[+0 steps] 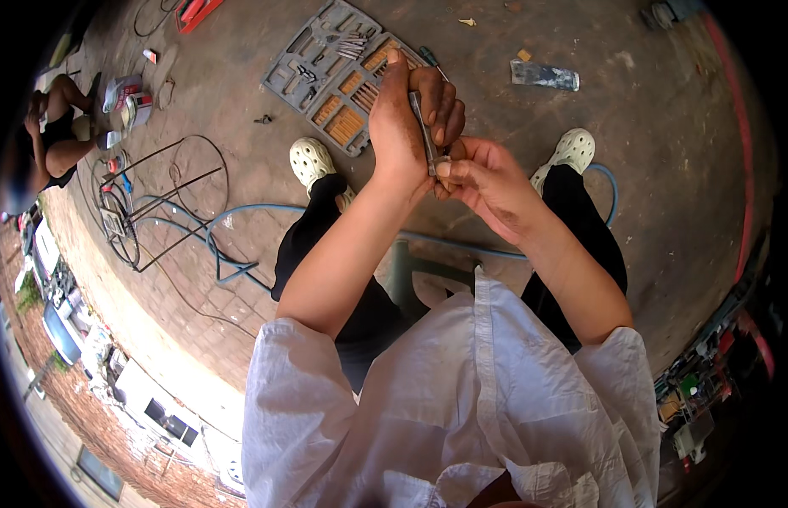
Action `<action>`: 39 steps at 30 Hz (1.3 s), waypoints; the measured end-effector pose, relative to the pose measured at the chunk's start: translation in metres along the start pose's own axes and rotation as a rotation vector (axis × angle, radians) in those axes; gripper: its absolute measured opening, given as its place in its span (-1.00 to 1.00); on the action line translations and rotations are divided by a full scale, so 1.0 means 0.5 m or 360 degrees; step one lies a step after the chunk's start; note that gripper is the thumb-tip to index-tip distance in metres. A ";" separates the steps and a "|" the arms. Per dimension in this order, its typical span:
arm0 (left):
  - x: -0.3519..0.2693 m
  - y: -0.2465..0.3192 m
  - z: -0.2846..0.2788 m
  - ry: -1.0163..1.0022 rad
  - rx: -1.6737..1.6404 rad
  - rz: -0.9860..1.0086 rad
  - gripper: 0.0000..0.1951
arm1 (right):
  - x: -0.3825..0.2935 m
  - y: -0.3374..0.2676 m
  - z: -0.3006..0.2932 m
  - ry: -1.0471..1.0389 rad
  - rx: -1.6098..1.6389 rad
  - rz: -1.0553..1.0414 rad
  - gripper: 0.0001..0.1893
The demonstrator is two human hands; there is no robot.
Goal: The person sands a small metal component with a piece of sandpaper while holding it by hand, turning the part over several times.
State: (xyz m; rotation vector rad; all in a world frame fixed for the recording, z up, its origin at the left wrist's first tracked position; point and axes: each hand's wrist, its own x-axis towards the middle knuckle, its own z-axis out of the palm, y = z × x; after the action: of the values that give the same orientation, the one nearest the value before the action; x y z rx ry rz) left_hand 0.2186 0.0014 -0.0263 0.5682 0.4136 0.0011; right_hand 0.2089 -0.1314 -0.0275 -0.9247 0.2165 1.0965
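Note:
A slim grey metal bar-shaped tool (425, 130) lies along the palm of my left hand (400, 117), whose darkened fingers curl around it. My right hand (492, 181) pinches the tool's lower end between thumb and fingers; a small piece there is mostly hidden by the fingertips. Both hands carry dark grime. Just beyond them an open grey tool case (291, 71) lies on the ground, partly covered by my left hand. Slim bits or rods sit in its orange-backed slots, and a cluster of metal pieces (351, 46) rests in its other half.
A green-handled screwdriver (428, 56) lies by the case. Blue hose (241, 207) runs across the floor near my feet. At left stand a black metal frame (178, 197) and two containers (137, 109), near a seated person (57, 133). A worn dark slab (545, 75) lies at right.

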 end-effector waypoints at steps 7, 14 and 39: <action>0.001 -0.008 0.000 -0.0002 0.0079 0.0029 -0.37 | -0.001 -0.007 0.001 0.0034 -0.0009 0.0050 -0.93; -0.003 -0.011 0.005 -0.0066 0.0164 0.0078 -0.36 | -0.003 0.000 -0.005 0.0016 0.0090 0.0036 -0.92; 0.015 0.008 0.001 -0.0013 0.0110 0.0080 -0.36 | -0.003 -0.029 -0.008 -0.0136 0.0020 -0.0016 -0.85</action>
State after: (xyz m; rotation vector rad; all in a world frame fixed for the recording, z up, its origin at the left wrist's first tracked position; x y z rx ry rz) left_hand 0.2259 0.0053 -0.0268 0.6464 0.3925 0.0326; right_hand 0.2216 -0.1375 -0.0213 -0.8648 0.1479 1.1218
